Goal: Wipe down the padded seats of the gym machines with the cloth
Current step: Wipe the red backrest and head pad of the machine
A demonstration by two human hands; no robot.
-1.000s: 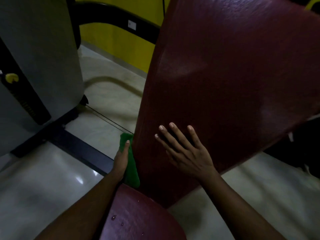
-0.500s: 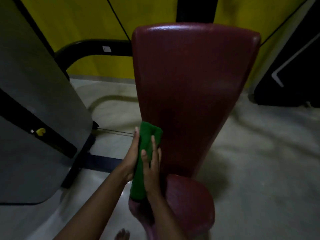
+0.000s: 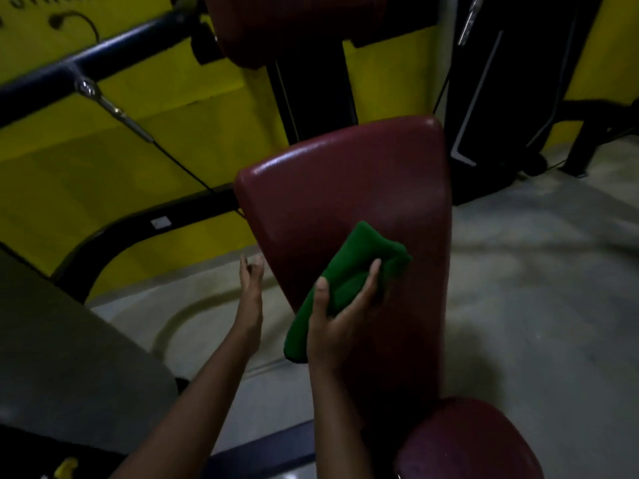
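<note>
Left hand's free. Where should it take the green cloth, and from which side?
Probably the loose lower end of the green cloth, approached from the left: it hangs clear below the right hand, which grips the middle, while the upper end is bunched at the backrest pad.

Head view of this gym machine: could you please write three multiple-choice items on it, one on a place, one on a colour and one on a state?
1. Where is the green cloth?
A. On the floor. B. In the right hand, at the front of the maroon back pad. C. On a shelf.
2. What colour is the wall?
A. White. B. Yellow. C. Blue.
3. How is the left hand?
A. Open, holding nothing. B. Gripping a bottle. C. Curled into a fist.

Answers: 1 B, thumb and fingers curl round it before the pad; 2 B, yellow shows behind the machine; 3 A, its fingers hold nothing, left of the pad.
</note>
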